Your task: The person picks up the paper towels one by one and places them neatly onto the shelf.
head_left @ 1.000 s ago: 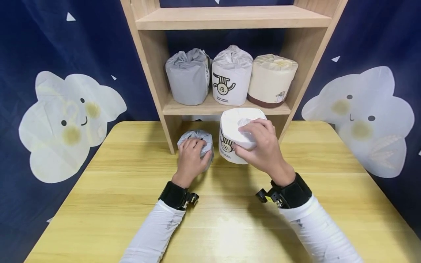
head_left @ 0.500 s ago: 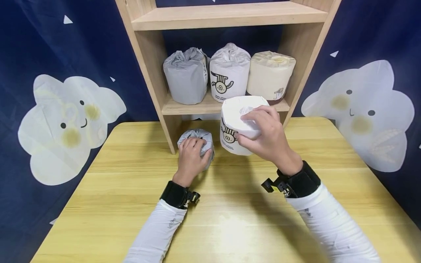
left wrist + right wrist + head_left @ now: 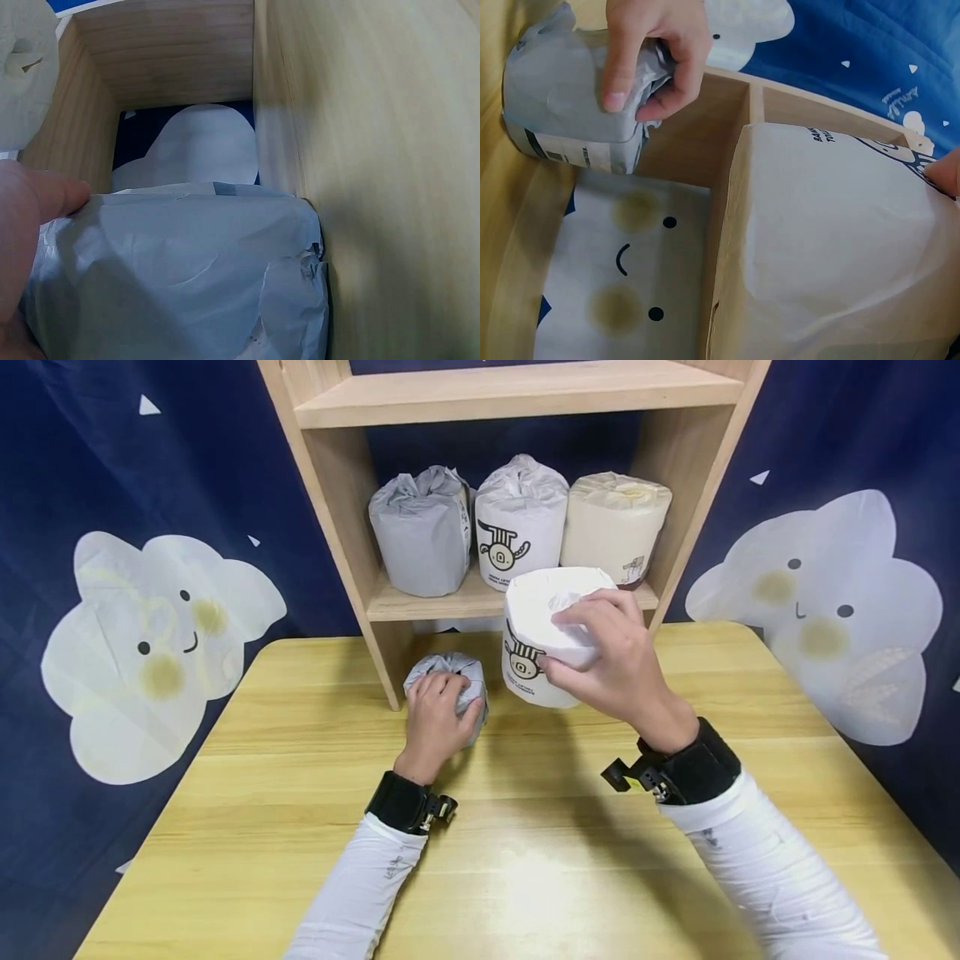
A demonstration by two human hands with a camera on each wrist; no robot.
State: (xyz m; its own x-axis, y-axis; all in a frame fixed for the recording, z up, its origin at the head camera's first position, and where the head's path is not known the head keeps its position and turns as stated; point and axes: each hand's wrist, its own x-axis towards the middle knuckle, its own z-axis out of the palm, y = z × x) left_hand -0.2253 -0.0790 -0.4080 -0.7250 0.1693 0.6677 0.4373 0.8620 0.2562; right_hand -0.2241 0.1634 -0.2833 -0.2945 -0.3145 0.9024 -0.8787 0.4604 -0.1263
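My right hand [image 3: 626, 664] grips a white-wrapped toilet paper roll [image 3: 528, 610] with a black cartoon print, fingers in its top hole and thumb on its side. That roll hangs above the table, before the shelf's middle board; its side fills much of the right wrist view. My left hand [image 3: 437, 718] holds a grey-wrapped toilet paper roll [image 3: 475, 675] by its top. This grey roll stands on the table at the foot of the shelf, and its wrapper [image 3: 172, 270] shows close up in the left wrist view. The left fingertips are partly hidden in the head view.
On the middle board [image 3: 442, 607] of the wooden shelf stand a grey roll [image 3: 420, 539], a white printed roll [image 3: 521, 527] and a cream roll [image 3: 618, 527]. Above them runs the upper board [image 3: 517, 393]. A dark blue cloth with clouds hangs behind the table [image 3: 300, 760].
My right hand has lifted the white toilet paper roll upward, to about the middle board's height in the head view. The left hand and its grey roll have stayed in place.
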